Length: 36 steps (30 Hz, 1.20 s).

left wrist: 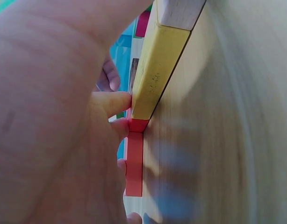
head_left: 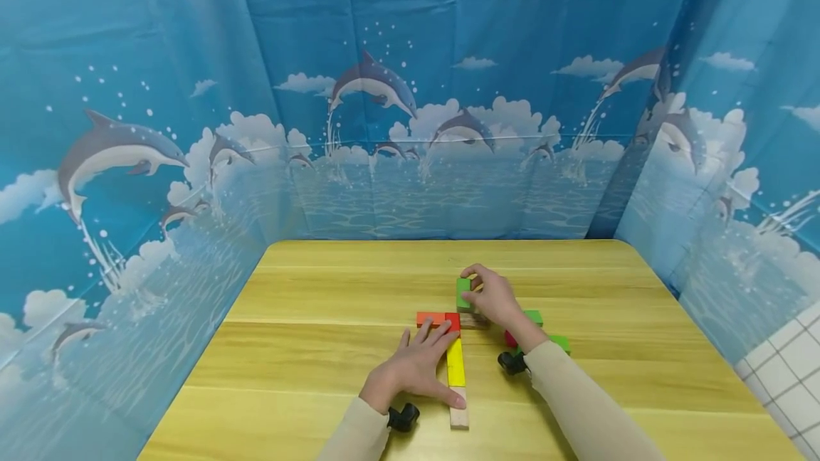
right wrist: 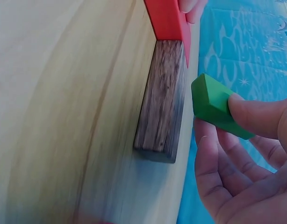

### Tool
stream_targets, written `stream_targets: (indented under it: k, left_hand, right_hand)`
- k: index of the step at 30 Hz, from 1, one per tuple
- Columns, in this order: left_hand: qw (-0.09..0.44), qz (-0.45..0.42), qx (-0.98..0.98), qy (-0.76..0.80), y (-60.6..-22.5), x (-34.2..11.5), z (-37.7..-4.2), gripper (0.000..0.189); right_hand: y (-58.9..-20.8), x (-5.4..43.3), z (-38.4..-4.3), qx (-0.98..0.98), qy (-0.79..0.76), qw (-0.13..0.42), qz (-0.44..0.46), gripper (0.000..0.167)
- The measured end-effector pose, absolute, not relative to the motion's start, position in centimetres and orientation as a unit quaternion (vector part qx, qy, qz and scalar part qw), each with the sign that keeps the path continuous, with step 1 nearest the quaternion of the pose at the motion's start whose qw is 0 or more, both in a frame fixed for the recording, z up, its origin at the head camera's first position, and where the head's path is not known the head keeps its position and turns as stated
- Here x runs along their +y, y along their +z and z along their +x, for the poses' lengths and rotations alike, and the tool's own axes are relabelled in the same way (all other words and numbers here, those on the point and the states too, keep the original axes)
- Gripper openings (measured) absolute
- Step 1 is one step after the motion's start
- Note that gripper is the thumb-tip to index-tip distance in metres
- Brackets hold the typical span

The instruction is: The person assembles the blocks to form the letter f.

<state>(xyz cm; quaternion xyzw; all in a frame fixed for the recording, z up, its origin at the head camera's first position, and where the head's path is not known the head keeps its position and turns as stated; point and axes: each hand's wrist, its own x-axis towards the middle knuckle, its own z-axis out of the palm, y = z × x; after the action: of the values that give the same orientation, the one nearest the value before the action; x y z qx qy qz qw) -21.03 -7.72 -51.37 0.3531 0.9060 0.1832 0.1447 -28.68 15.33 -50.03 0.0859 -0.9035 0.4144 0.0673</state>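
Observation:
My right hand (head_left: 496, 297) pinches a green block (head_left: 463, 292) between thumb and fingers. In the right wrist view that green block (right wrist: 218, 102) is tilted, beyond a dark brown wood-grain block (right wrist: 162, 98). My left hand (head_left: 416, 367) lies spread over a row of blocks. Its fingertips touch the red block (head_left: 453, 320), and the thumb rests at the pale wooden block (head_left: 459, 417). Between these two lies a yellow block (head_left: 455, 361). An orange-red block (head_left: 430, 318) extends left from the red one, and the brown block (head_left: 471, 321) extends right.
Beyond my right wrist lie green blocks (head_left: 560, 344) and a partly hidden crimson piece (head_left: 510, 338). The wooden table (head_left: 307, 347) ends at a blue dolphin-print curtain (head_left: 410, 191) at the back and sides. White tiles (head_left: 791, 368) show at the right.

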Motion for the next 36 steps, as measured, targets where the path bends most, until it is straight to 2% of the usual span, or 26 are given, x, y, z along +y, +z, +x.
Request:
stream_targets:
  k: [11, 36]
  left_hand:
    - [0.155, 0.352, 0.905, 0.181, -51.5, -7.7, -21.3, 0.113]
    - [0.140, 0.355, 0.907, 0.177, -51.6, -7.7, -21.1, 0.113]
  right_hand:
    - [-50.7, 14.6, -29.8, -0.899, 0.428, 0.030, 0.091, 0.034]
    - [-51.1, 13.7, -30.4, -0.926, 0.361, -0.004, 0.113, 0.031]
